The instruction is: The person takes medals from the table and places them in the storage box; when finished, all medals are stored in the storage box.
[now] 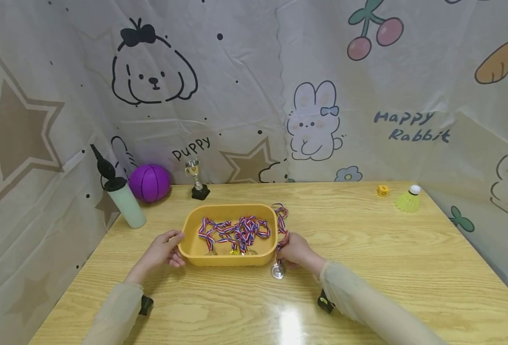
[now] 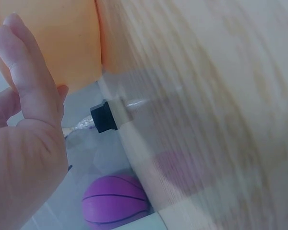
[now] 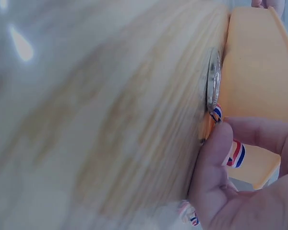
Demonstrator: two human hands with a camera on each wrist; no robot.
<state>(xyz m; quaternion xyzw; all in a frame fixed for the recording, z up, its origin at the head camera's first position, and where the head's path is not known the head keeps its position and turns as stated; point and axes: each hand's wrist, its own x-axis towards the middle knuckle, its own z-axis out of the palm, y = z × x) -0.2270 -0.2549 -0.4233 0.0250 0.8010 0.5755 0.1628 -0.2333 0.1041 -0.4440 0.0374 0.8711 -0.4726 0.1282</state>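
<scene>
A yellow plastic basket (image 1: 228,260) stands on the table in the head view, several medals with red, white and blue ribbons (image 1: 247,230) lying inside. My left hand (image 1: 162,249) touches its left end, fingers (image 2: 26,72) fairly straight beside the outer wall. At the opposite end, my right hand (image 1: 297,250) pinches a striped medal ribbon (image 3: 236,154) between thumb and forefinger. The silver medal (image 1: 278,270) on this ribbon is at the basket's front right corner, near the tabletop. More of its ribbon trails behind the hand along the basket's right side.
Along the back left are a pale green bottle (image 1: 126,206) with a black top, a purple ball (image 1: 150,183) and a small trophy (image 1: 197,179). A yellow cube (image 1: 382,190) and a shuttlecock (image 1: 409,200) sit at the back right. A printed cloth (image 1: 245,105) hangs behind the table.
</scene>
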